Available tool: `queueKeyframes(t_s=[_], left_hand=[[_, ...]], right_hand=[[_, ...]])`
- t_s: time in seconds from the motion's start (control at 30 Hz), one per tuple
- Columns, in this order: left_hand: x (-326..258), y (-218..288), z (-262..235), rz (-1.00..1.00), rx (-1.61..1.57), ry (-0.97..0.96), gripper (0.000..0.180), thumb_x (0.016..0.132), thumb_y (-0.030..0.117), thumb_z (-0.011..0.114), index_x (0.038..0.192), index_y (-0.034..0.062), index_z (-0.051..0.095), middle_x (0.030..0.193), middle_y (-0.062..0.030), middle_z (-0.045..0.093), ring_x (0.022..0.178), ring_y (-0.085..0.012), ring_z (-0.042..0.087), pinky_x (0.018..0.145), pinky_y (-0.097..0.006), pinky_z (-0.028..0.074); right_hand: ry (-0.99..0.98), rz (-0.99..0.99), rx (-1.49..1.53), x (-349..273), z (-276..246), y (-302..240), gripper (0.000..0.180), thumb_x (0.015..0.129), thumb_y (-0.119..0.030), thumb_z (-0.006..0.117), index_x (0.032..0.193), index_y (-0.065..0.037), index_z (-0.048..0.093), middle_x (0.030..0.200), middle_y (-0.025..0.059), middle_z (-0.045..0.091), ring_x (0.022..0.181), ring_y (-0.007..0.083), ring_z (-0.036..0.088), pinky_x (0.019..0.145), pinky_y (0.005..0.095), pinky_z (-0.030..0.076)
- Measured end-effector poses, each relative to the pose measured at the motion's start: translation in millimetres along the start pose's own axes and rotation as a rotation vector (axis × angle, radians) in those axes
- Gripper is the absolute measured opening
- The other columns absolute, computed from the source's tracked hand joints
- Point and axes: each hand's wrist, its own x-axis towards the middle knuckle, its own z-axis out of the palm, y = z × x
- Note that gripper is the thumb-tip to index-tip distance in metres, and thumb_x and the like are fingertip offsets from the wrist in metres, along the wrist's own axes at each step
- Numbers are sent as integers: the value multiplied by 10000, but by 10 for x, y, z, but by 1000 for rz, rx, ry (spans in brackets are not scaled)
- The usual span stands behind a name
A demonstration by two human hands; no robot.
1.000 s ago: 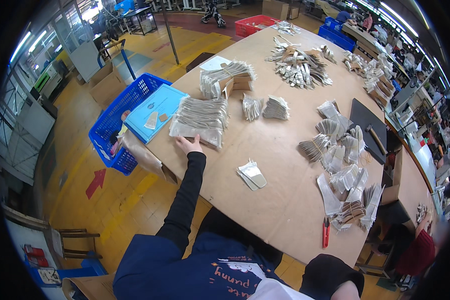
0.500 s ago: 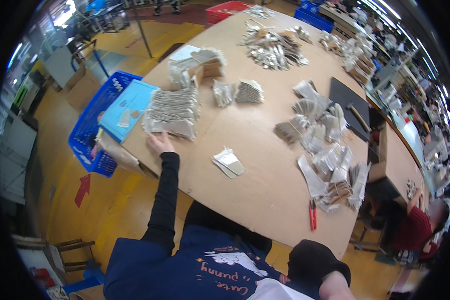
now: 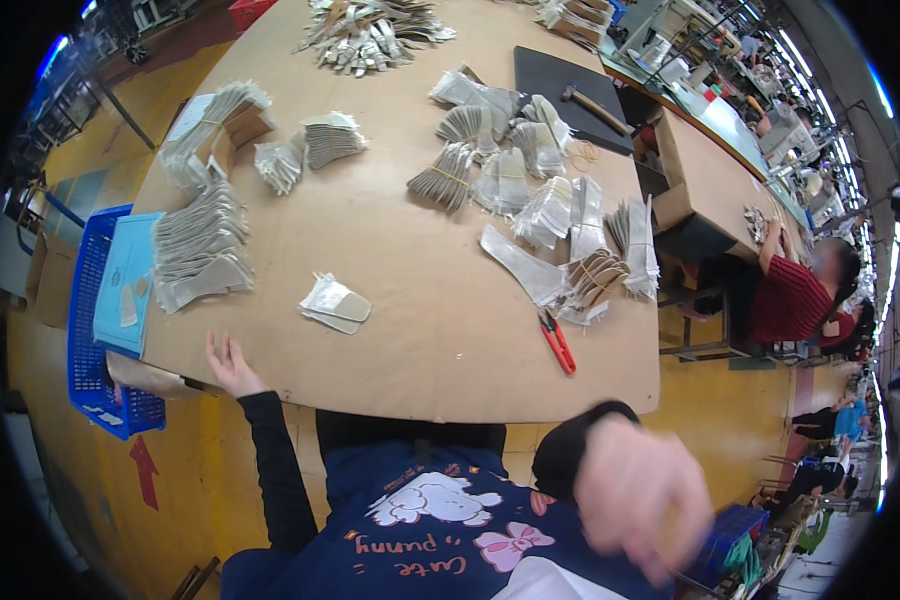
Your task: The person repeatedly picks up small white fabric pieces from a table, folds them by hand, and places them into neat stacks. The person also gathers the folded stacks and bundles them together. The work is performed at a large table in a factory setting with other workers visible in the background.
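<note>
My left hand (image 3: 228,362) rests open at the near edge of a large brown worktable (image 3: 440,330), fingers spread, holding nothing. It lies just below a fanned stack of grey flat pieces (image 3: 198,250). A small pile of a few grey-white pieces (image 3: 335,303) sits a little to its right. My right hand (image 3: 642,495) is raised off the table in front of my body, blurred, fingers loosely apart, with nothing seen in it. Red-handled snips (image 3: 557,342) lie on the table above it.
Several bundles of grey pieces (image 3: 530,170) cover the table's right and far parts. A blue basket (image 3: 95,340) with a light blue board stands at the left. A hammer on a black mat (image 3: 570,90) lies at the far right. A seated person in red (image 3: 800,295) works nearby.
My left hand has drawn back from the fanned stack to the table's near edge. My right hand has come up into view. The view has shifted toward the table's right side.
</note>
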Motion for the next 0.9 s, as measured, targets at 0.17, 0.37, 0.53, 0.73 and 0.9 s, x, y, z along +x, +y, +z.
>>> queueKeyframes(t_s=[0.17, 0.37, 0.53, 0.73, 0.9], left_hand=[[-269, 159, 37, 243, 182, -14, 246, 983, -16, 527, 1219, -48, 585, 1329, -139, 569, 1042, -195, 613, 932, -309, 509], [-316, 209, 54, 177, 178, 49, 180, 968, -34, 529, 1126, -44, 615, 1252, -97, 594, 946, -166, 615, 838, -285, 515], [-369, 302, 112, 213, 198, 1, 184, 955, -33, 544, 1122, -23, 622, 1203, -91, 600, 905, -150, 610, 809, -276, 513], [-385, 527, 321, 136, 449, -289, 239, 933, 54, 646, 1171, 48, 623, 1091, -73, 644, 885, -156, 621, 779, -289, 513], [-477, 612, 875, 483, 669, -616, 502, 799, 261, 794, 1227, 70, 613, 1086, -118, 626, 1007, -312, 599, 928, -416, 471]], right_hand=[[297, 930, -1330, -1136, -719, 1156, 255, 870, -62, 675, 1117, -12, 639, 1116, 143, 652, 1003, 250, 629, 820, 372, 509], [382, 1091, -1734, -2111, -1158, 1504, 474, 815, -113, 750, 1258, -5, 621, 1264, 172, 588, 1180, 349, 533, 999, 446, 437], [515, 1179, -1537, -2020, -1111, 1523, 477, 783, -95, 784, 1238, -52, 649, 1271, 146, 574, 1178, 339, 533, 1041, 457, 415], [301, 652, -1667, -1761, -884, 1588, 497, 717, -45, 828, 1186, -52, 666, 1078, 116, 638, 1049, 305, 592, 1038, 472, 422], [410, 611, -1319, -1681, -316, 1612, 515, 666, -43, 861, 1147, -36, 679, 979, 120, 653, 896, 297, 613, 826, 428, 484]])
